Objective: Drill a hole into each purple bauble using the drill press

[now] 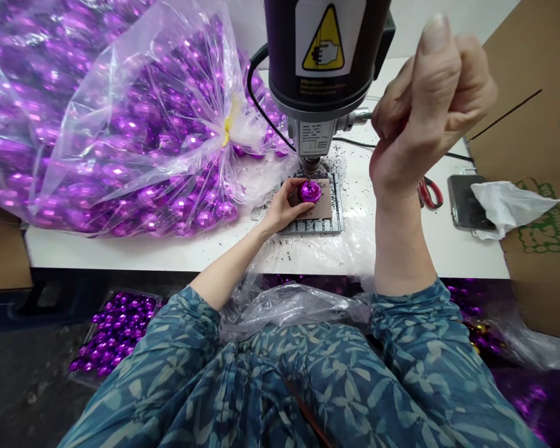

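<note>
Between the thumb and fingers of my left hand (287, 205) is a shiny purple mirrored ball (310, 191). It rests on a brown board (325, 205) laid over the slotted metal base (338, 218) of a bench press machine (326, 62). Just above the ball sits the machine's dark lower tip (310, 164). My right hand (434, 106) is raised at the machine's right side, its fingers wrapped round the lever handle (361, 116); most of the handle is hidden by the fist.
A large clear bag of purple mirrored balls (135, 137), tied in yellow, fills the left. Red-handled scissors (432, 193), a dark phone-like device (469, 200) and white tissue (506, 205) lie right. Below left stands a tray of purple balls (116, 330). Dark crumbs surround the base.
</note>
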Motion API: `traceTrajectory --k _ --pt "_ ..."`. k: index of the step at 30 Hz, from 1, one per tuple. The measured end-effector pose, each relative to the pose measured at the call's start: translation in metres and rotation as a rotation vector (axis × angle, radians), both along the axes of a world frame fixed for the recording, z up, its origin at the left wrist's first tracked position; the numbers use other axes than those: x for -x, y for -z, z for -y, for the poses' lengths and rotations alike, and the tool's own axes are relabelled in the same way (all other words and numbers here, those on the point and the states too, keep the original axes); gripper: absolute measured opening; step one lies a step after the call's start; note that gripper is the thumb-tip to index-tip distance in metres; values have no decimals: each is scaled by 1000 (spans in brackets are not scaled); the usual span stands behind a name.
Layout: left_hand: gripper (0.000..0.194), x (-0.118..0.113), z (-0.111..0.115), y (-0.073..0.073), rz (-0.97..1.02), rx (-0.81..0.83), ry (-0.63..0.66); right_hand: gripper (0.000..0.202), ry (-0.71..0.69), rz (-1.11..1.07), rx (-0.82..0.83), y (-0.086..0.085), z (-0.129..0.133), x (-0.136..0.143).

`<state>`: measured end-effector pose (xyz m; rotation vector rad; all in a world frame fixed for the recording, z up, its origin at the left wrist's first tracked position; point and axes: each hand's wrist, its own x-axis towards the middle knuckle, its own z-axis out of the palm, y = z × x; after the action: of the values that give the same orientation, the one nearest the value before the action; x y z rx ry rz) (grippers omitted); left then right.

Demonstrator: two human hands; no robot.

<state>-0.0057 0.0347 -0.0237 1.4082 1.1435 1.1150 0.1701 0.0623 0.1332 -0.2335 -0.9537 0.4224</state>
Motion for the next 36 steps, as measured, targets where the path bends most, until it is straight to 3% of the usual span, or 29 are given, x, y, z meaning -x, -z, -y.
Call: traceTrajectory --k 9,18,24,29,36 --pt "68 4 -4 8 -17 -70 38 66 102 50 63 4 2 -1" --pt "64 1 -2 3 -9 -33 13 70 205 107 152 21 10 0" --pt "65 2 -3 6 -20 -51 15 74 203 77 118 31 9 -1" --pt "63 0 0 -1 7 -13 -5 75 195 31 19 42 5 1" --pt "63 -1 2 -4 3 10 -15 81 245 69 67 59 0 -3"
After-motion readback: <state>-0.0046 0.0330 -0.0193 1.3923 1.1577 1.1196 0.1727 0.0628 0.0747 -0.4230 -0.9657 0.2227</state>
